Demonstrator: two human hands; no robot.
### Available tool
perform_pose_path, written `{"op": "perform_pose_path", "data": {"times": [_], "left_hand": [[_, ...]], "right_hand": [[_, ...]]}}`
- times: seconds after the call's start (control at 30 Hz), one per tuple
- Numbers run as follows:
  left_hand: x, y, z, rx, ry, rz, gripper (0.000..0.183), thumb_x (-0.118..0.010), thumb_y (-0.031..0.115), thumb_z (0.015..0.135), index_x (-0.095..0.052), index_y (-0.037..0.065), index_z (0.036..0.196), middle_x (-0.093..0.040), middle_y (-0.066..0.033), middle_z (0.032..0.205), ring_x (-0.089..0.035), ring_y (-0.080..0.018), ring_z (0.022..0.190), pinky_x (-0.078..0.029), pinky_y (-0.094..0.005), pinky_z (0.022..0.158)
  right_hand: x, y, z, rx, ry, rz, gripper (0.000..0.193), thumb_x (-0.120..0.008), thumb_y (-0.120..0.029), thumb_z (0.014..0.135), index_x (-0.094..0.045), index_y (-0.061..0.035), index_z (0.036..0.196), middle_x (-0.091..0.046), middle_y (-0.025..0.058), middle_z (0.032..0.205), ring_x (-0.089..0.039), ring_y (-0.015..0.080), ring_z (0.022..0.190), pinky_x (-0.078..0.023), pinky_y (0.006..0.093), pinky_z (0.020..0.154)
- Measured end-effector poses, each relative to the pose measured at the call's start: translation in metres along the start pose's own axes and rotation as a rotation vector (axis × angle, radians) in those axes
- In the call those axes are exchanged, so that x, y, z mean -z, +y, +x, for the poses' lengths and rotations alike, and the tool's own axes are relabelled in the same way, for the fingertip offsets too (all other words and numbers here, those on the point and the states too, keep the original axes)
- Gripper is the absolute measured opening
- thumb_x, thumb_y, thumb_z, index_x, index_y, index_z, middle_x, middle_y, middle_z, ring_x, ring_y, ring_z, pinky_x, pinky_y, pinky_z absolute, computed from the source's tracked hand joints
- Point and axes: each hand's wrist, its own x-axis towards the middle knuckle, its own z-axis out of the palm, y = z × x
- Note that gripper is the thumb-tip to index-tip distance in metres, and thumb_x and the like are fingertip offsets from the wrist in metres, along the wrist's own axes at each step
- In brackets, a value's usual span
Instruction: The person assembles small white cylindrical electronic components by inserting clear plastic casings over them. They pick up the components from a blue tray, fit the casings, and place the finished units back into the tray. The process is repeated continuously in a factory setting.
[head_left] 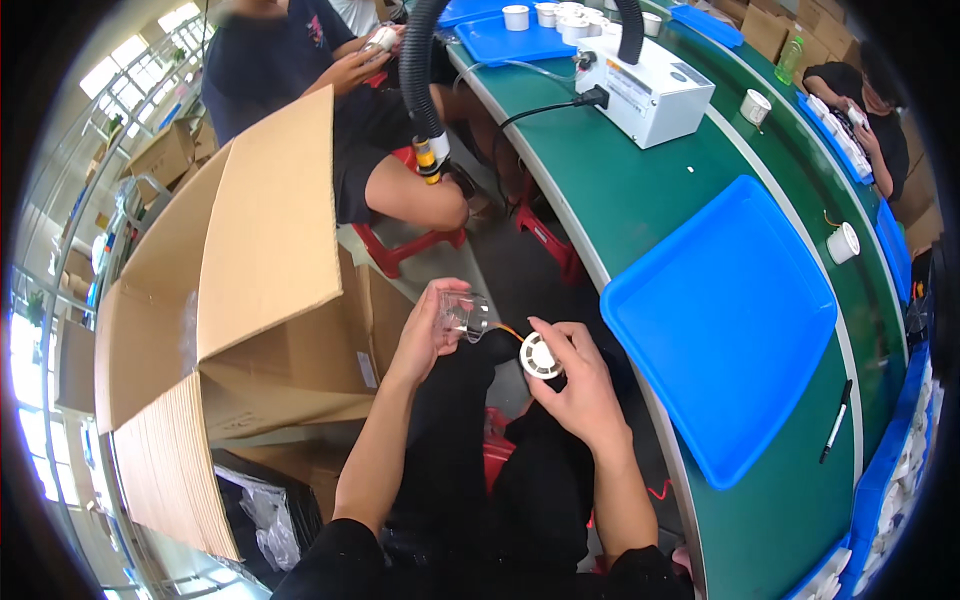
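Observation:
My left hand (428,330) is closed round a clear, see-through plastic cup (464,315), its open end tilted toward my right hand. In my right hand (578,384) is a small round white device (541,356) with dark slots in a ring on its face. Thumb and fingers grip the device at its edge. Thin red and yellow wires (508,329) run from it toward the cup. Both hands are above my lap, with a gap between the cup and the device.
A large open cardboard box (270,220) stands at my left. On the green table (640,200) to my right lie a blue tray (725,320) and a black-and-white pen (836,420). A white metal box (650,95) and a black hose (418,75) are ahead. Other people sit nearby.

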Motion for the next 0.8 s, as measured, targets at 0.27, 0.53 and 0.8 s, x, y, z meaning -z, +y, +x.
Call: {"op": "perform_pose_path", "data": {"times": [0.27, 0.53, 0.8], "left_hand": [[-0.01, -0.002, -0.046, -0.024, -0.018, 0.182, 0.057, -0.021, 0.053, 0.105, -0.05, 0.006, 0.12, -0.059, -0.0048, 0.096, -0.045, -0.0049, 0.059, -0.036, -0.019, 0.047], [-0.01, -0.006, -0.064, -0.058, -0.014, 0.215, 0.059, -0.019, 0.054, 0.105, -0.054, 0.008, 0.114, -0.058, 0.0008, 0.088, -0.04, -0.0019, 0.061, -0.032, -0.0172, 0.051], [-0.013, -0.017, -0.078, -0.105, -0.036, 0.207, 0.077, -0.011, 0.069, 0.097, -0.053, 0.007, 0.115, -0.057, 0.0014, 0.088, -0.042, -0.0028, 0.064, -0.033, -0.0192, 0.052]], "right_hand": [[-0.009, -0.035, 0.001, 0.055, -0.134, 0.084, 0.062, -0.074, 0.0, 0.073, -0.057, -0.0067, 0.133, -0.055, 0.0114, 0.114, -0.059, 0.0232, 0.097, -0.05, 0.0326, 0.082], [-0.009, -0.048, -0.011, 0.046, -0.143, 0.166, 0.059, -0.075, 0.0, 0.074, -0.056, -0.0052, 0.129, -0.055, 0.0109, 0.121, -0.06, 0.0197, 0.099, -0.049, 0.0296, 0.083], [-0.018, -0.045, -0.027, 0.009, -0.12, 0.289, 0.059, -0.073, 0.0, 0.077, -0.051, -0.0044, 0.132, -0.053, 0.0139, 0.127, -0.061, 0.0264, 0.108, -0.051, 0.0345, 0.09]]}}
